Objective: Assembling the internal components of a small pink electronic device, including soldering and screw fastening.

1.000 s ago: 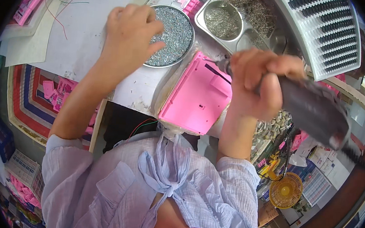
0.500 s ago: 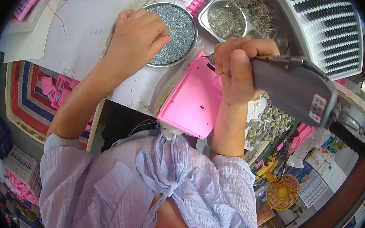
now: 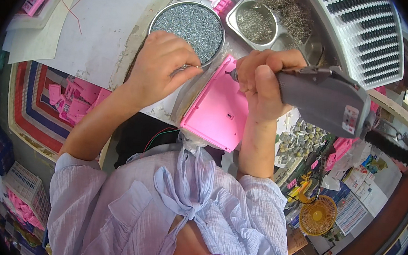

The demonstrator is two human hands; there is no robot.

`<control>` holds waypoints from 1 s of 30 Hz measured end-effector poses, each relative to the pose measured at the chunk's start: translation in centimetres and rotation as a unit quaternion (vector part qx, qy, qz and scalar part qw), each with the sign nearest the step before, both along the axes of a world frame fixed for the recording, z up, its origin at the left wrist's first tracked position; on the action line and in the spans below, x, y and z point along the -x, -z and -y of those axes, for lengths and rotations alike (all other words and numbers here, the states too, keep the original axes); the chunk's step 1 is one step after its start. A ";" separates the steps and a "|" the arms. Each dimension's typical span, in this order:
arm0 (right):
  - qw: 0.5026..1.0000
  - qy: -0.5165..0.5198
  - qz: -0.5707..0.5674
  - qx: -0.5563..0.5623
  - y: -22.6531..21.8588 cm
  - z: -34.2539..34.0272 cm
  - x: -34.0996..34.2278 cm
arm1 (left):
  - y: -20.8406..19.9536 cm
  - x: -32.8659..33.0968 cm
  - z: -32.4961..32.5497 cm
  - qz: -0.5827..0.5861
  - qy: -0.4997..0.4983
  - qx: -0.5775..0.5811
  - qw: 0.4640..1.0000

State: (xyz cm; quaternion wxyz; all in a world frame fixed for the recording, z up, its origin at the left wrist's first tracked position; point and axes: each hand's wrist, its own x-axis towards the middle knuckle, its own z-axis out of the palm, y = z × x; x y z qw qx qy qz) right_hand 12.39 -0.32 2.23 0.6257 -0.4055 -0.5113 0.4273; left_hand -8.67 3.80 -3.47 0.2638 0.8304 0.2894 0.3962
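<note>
My right hand (image 3: 268,82) is wrapped round a dark grey electric screwdriver (image 3: 320,96). The tool lies almost level, its bit pointing left over the upper part of a pink plastic panel (image 3: 215,111). That panel rests tilted at the table's edge in front of my body. My left hand (image 3: 163,70) is closed in a pinch, with small metal screws (image 3: 186,67) showing between thumb and fingers. It hovers by the near edge of a round metal bowl (image 3: 223,39) filled with silvery screws (image 3: 188,24). Exactly how many screws the fingers hold is hidden.
Beyond the panel sits a metal tray (image 3: 231,19) of tiny metal parts. A white tray (image 3: 396,79) with rows of black pieces stands far right. Pink parts (image 3: 78,99) fill a striped-lined box at left. Loose wires (image 3: 73,16) lie far left; a yellow basket (image 3: 317,215) is lower right.
My left hand has come out of the screws, moving toward me and right, nearer the panel. The screwdriver's bit has shifted slightly toward me along the panel.
</note>
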 end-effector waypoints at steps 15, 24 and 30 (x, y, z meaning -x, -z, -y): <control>0.978 -0.147 -0.137 -0.055 -5.9 3.1 1.8 | -1.0 -0.1 3.3 0.075 0.030 -0.034 0.996; 0.991 -0.094 -0.095 0.033 -4.9 5.3 3.4 | -0.5 2.7 4.0 0.097 -0.013 0.109 0.989; 0.993 -0.099 -0.010 0.056 -3.4 5.6 4.4 | -0.7 3.7 7.0 0.056 0.026 0.285 0.956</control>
